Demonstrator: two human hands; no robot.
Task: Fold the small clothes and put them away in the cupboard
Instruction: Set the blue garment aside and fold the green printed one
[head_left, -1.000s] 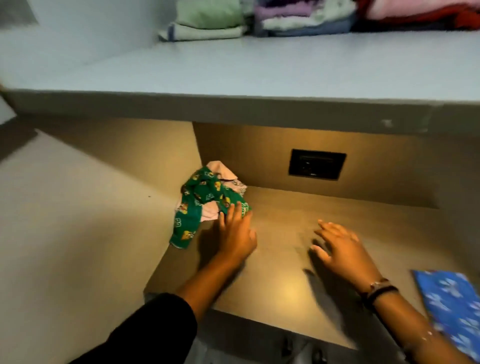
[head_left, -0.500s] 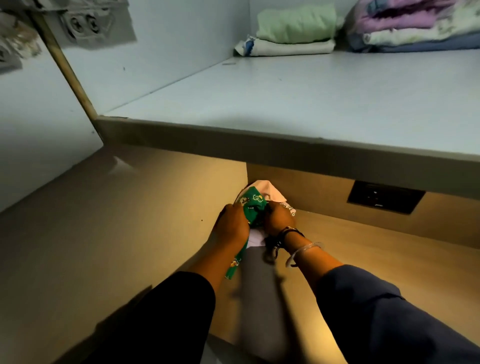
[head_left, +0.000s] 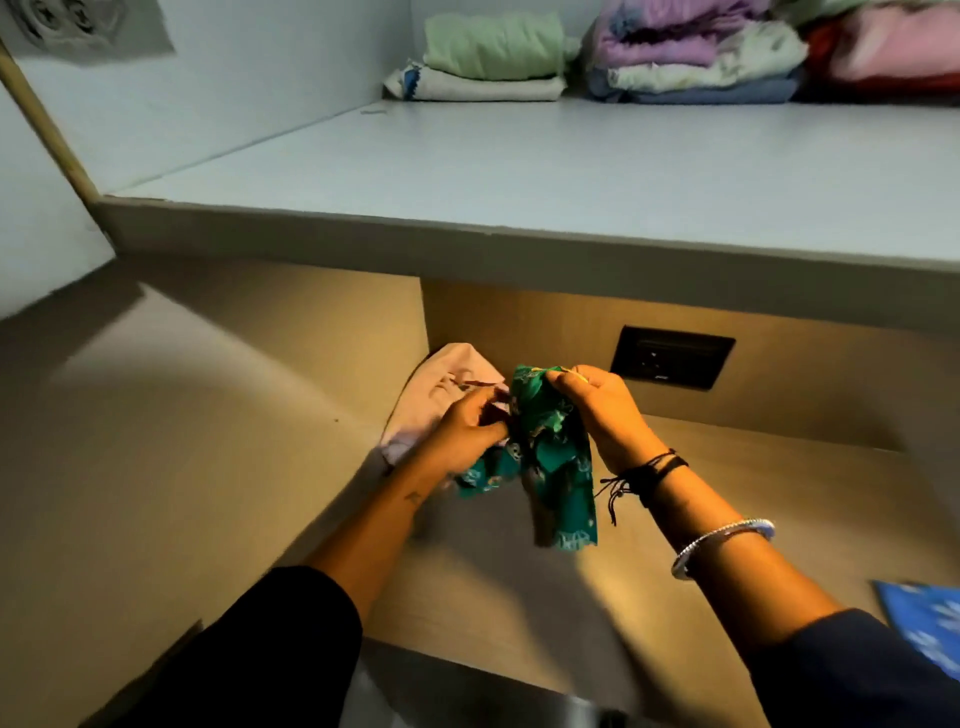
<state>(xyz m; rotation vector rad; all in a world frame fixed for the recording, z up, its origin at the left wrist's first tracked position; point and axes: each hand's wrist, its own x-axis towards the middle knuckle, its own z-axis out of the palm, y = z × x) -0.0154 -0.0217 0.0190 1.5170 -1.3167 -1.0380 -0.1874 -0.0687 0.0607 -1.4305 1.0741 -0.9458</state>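
Both hands hold a green cloth (head_left: 545, 457) above the lower shelf (head_left: 727, 499): the left hand (head_left: 462, 431) pinches its near side, and the right hand (head_left: 602, 410) grips its top edge, so the rest hangs down. Behind them, a pink cloth (head_left: 447, 395) lies in the shelf's back corner, and folded clothes (head_left: 675, 52) sit stacked on the upper shelf (head_left: 519, 182).

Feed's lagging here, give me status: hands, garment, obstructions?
Left hand and right hand both gripping the green printed cloth garment, lifted off the brown wooden shelf. Pale pink cloth behind. Nothing blocking.
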